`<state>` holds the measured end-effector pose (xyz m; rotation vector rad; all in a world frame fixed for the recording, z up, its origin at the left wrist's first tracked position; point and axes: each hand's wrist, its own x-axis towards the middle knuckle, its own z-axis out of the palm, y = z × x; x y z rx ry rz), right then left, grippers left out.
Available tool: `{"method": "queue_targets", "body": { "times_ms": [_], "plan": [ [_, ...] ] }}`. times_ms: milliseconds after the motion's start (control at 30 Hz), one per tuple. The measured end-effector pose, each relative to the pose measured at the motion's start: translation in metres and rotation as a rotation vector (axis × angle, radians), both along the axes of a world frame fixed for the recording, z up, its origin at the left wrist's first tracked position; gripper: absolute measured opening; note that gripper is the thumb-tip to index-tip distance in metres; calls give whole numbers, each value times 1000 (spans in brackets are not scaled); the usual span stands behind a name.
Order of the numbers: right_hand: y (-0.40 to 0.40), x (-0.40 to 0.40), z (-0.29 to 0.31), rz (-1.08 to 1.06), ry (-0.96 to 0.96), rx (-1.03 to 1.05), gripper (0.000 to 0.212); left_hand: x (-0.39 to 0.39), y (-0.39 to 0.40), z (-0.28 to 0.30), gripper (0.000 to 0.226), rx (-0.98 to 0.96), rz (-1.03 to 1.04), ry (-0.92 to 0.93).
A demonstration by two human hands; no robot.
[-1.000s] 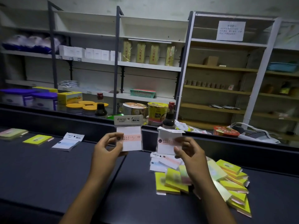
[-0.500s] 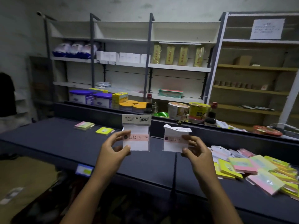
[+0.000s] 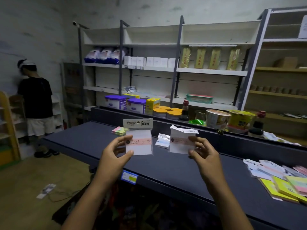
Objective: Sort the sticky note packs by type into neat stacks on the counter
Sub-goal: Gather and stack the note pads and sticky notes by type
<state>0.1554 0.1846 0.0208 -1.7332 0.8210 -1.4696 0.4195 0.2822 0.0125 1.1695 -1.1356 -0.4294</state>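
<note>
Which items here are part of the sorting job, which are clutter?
Job: white pack in left hand; white pack in right hand; unsorted pile; pastel stack; counter.
Clutter: purple-lidded tubs; sauce bottle; noodle cups.

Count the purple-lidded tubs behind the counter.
2. One purple-lidded tub stands at the left end of the goods behind the counter; the second tub stands just right of it, beside a yellow box. Others may be hidden.

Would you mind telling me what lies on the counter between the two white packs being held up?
In the head view, a small white-and-blue pack lies flat on the dark counter, showing between the left pack and the right pack.
</note>
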Motion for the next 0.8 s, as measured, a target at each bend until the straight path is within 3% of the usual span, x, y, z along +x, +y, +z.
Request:
{"method": "queue_targets", "body": {
  "times_ms": [433,800],
  "plan": [
    [-93,38,-2,-8,-6,-7,41,41,-91,-3,43,2,34,-19],
    [-138,35,0,-199,-18,20,39,31,-188,-14,43,63,-144,-82]
  ]
}}
